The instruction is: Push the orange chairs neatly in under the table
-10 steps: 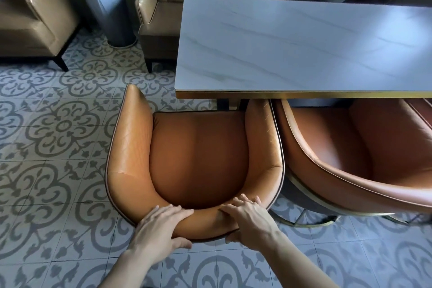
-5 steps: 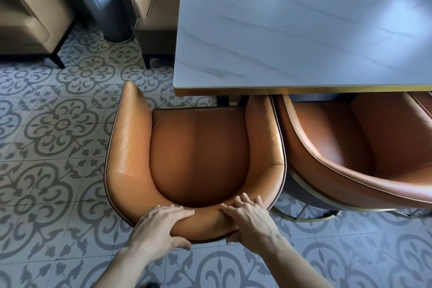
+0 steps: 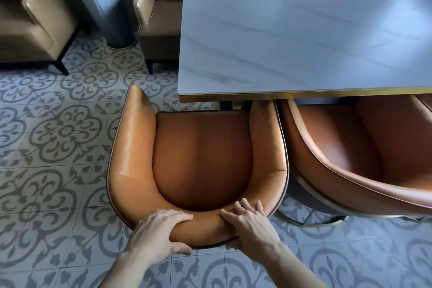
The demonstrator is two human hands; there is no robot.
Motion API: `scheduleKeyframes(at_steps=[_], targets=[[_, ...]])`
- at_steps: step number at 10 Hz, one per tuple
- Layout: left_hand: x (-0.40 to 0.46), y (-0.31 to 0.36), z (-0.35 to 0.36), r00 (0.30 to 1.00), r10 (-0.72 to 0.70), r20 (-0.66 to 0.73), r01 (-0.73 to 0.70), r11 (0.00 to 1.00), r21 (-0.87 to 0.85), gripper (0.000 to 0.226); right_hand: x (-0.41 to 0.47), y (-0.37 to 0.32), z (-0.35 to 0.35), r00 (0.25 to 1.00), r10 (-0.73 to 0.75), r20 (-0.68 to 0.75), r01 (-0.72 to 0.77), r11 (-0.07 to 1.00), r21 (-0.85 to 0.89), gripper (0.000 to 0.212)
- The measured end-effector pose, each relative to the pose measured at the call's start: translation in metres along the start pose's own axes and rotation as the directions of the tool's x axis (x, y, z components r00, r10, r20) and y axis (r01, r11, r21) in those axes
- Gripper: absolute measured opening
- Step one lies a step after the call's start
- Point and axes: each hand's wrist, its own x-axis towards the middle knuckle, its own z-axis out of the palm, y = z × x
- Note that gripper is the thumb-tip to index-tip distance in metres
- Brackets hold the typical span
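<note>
Under both hands, orange chair (image 3: pixel 201 159) backrest, left hand (image 3: pixel 156 234) and right hand (image 3: pixel 252 229) fingers (image 3: pixel 240 206) gripping its rim

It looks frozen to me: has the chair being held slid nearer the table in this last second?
No clear move: the held chair has its seat front just short of the table edge, as before.

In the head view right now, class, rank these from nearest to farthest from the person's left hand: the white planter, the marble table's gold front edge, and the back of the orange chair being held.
1. Chair back: under the left hand itself.
2. Table's gold front edge: ahead, to the right.
3. White planter: far ahead, on the floor beside the tan sofa.
</note>
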Motion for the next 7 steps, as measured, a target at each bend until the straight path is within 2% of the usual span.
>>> scheduleKeyframes(at_steps=[3, 4, 6, 7], targets=[[0.0, 0.004, 0.0, 0.998, 0.047, 0.04, -0.049, 0.997, 0.055, 0.082, -0.009, -0.006, -0.001, 0.999, 0.016, -0.036, -0.016, 1.0, 0.005, 0.082], [-0.002, 0.012, -0.003, 0.997, 0.018, 0.071, -0.024, 0.996, 0.086, 0.08, -0.014, -0.011, -0.01, 0.999, 0.042, -0.012, -0.041, 0.999, 0.022, 0.082], [-0.019, 0.032, -0.017, 0.992, -0.064, 0.111, 0.054, 0.995, 0.088, 0.072, -0.032, -0.011, -0.03, 0.996, 0.084, 0.028, -0.088, 0.983, 0.158, 0.061], [-0.033, 0.04, -0.028, 0.986, -0.108, 0.127, 0.1, 0.992, 0.071, 0.062, -0.043, -0.01, -0.044, 0.992, 0.117, 0.037, -0.121, 0.983, 0.137, 0.056]])
